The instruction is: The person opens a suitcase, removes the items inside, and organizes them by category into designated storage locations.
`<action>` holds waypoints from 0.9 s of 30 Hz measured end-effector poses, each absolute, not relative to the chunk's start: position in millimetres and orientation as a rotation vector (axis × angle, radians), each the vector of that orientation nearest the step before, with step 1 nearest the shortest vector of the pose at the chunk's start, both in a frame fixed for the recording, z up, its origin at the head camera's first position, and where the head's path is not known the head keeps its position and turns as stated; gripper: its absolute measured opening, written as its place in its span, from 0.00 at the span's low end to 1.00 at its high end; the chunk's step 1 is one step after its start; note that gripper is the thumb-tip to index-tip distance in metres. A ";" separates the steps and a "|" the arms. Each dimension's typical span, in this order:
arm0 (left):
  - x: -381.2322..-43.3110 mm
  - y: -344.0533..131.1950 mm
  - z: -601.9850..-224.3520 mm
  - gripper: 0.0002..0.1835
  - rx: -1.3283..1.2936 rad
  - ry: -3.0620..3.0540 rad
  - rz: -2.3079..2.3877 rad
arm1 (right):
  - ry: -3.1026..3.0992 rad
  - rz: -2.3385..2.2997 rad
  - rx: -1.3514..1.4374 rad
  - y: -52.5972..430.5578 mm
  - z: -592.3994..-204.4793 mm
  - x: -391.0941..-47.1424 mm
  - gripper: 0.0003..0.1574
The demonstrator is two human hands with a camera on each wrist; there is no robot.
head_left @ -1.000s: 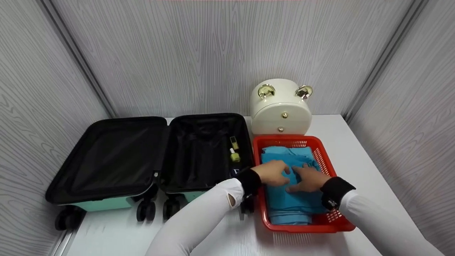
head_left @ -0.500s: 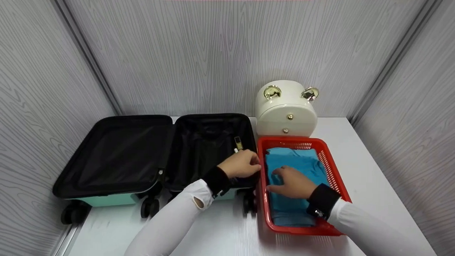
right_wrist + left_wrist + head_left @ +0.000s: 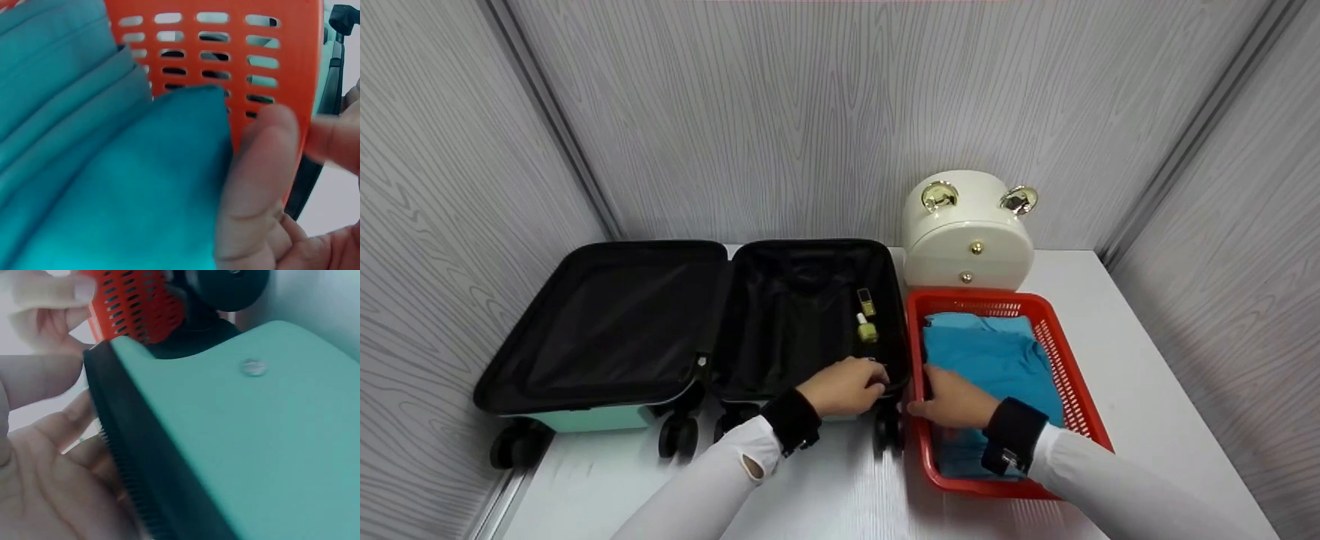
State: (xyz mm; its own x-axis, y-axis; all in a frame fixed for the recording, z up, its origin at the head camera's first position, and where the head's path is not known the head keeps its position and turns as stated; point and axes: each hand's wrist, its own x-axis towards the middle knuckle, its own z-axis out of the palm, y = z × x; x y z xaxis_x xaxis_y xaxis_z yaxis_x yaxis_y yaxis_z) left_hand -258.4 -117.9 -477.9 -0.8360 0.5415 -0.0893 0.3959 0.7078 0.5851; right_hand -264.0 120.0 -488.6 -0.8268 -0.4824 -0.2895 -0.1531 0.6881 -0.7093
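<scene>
My left hand (image 3: 846, 386) hangs loosely curled over the near right corner of the open suitcase (image 3: 585, 405). In the left wrist view, the suitcase's black rim hides part of its fingers, and I see nothing in the palm. My right hand (image 3: 956, 401) is at the left rim of a red plastic basket (image 3: 1057, 360), digits on both sides of the rim. Folded blue clothes (image 3: 982, 345) lie in the basket. A yellow-green nail polish bottle (image 3: 866, 331) and a small gold-and-dark rectangular item (image 3: 866, 302) are in the suitcase's right half.
A cream box (image 3: 969, 244) with gold ears and knobs stands behind the basket. The suitcase's left half (image 3: 615, 322) lies open beside the right half, black-lined. Black wheels (image 3: 889, 427) stick out along its near side. Grey wood-grain panels (image 3: 780, 112) enclose the white table (image 3: 825, 495).
Both hands have moved left from the clothes: the left hand to the suitcase's near right corner, the right hand to the basket's left rim. The view has shifted slightly.
</scene>
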 end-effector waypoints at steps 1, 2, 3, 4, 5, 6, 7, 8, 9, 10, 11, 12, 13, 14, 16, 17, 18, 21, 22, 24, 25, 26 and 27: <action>-258.2 -118.1 -481.0 0.14 0.783 2.677 0.823 | 2.425 -0.988 -0.467 119.2 -489.6 -263.6 0.26; -257.9 -118.4 -484.1 0.14 0.819 2.696 0.809 | 2.417 -1.005 -0.448 118.6 -490.7 -263.2 0.25; -257.5 -118.6 -487.0 0.14 0.855 2.711 0.793 | 2.405 -1.021 -0.429 118.5 -491.8 -262.8 0.25; -256.8 -118.9 -490.0 0.14 0.892 2.725 0.773 | 2.397 -1.034 -0.415 118.5 -492.7 -262.2 0.25; -256.1 -119.3 -492.9 0.15 0.927 2.740 0.746 | 2.388 -1.044 -0.401 118.7 -493.6 -261.8 0.26; -255.5 -119.5 -495.4 0.15 0.951 2.753 0.721 | 2.379 -1.057 -0.392 118.9 -494.2 -261.6 0.26; -254.6 -119.8 -497.4 0.15 0.964 2.762 0.700 | 2.372 -1.067 -0.376 119.0 -494.9 -261.6 0.27; -253.9 -120.1 -499.2 0.16 0.971 2.770 0.687 | 2.364 -1.075 -0.365 119.1 -495.2 -261.8 0.28; -253.5 -120.4 -500.7 0.16 0.978 2.774 0.685 | 2.359 -1.080 -0.361 119.1 -495.3 -261.9 0.28; -253.4 -120.7 -502.4 0.16 0.985 2.780 0.685 | 2.359 -1.082 -0.359 119.0 -495.2 -262.1 0.28; -253.5 -121.0 -503.8 0.16 0.990 2.787 0.690 | 2.360 -1.082 -0.355 119.1 -495.1 -262.1 0.28; -253.5 -121.2 -505.0 0.16 0.993 2.794 0.699 | 2.362 -1.081 -0.352 119.2 -494.8 -262.0 0.28; -253.5 -121.6 -506.6 0.16 0.998 2.802 0.708 | 2.367 -1.076 -0.348 119.3 -494.8 -262.0 0.27; -253.3 -121.8 -508.2 0.16 1.003 2.813 0.717 | 2.373 -1.069 -0.346 119.8 -494.6 -261.5 0.28; -252.5 -122.5 -511.3 0.15 1.005 2.846 0.726 | 2.385 -1.057 -0.337 121.8 -494.3 -259.8 0.30; -251.9 -122.8 -513.0 0.15 1.003 2.864 0.728 | 2.389 -1.051 -0.331 123.3 -494.1 -258.6 0.32; -251.1 -123.2 -514.7 0.15 0.998 2.882 0.728 | 2.395 -1.042 -0.331 125.2 -493.9 -257.3 0.32; -248.8 -124.3 -518.5 0.16 0.972 2.928 0.726 | 2.406 -1.017 -0.336 132.9 -492.5 -251.6 0.32; -248.4 -124.6 -519.2 0.16 0.964 2.937 0.731 | 2.408 -1.007 -0.332 136.0 -491.4 -249.4 0.31; -247.9 -125.1 -519.4 0.16 0.946 2.946 0.743 | 2.414 -0.979 -0.322 142.8 -489.1 -244.9 0.30; -248.0 -125.2 -519.1 0.16 0.938 2.948 0.751 | 2.417 -0.966 -0.306 146.6 -487.8 -242.6 0.31; -248.0 -125.3 -518.8 0.16 0.930 2.949 0.757 | 2.417 -0.950 -0.286 150.5 -486.3 -240.5 0.31; -248.0 -125.5 -518.4 0.15 0.924 2.952 0.760 | 2.420 -0.932 -0.265 154.7 -484.8 -238.6 0.32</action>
State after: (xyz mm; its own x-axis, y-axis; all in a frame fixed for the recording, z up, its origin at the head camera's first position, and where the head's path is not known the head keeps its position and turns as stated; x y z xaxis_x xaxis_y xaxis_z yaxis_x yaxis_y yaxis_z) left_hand -248.0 -125.5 -518.4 -0.8309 0.5271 0.1785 0.5477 0.7180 0.4296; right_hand -238.6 154.7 -484.8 -0.8410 -0.3581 -0.4056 0.0064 0.7429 -0.6694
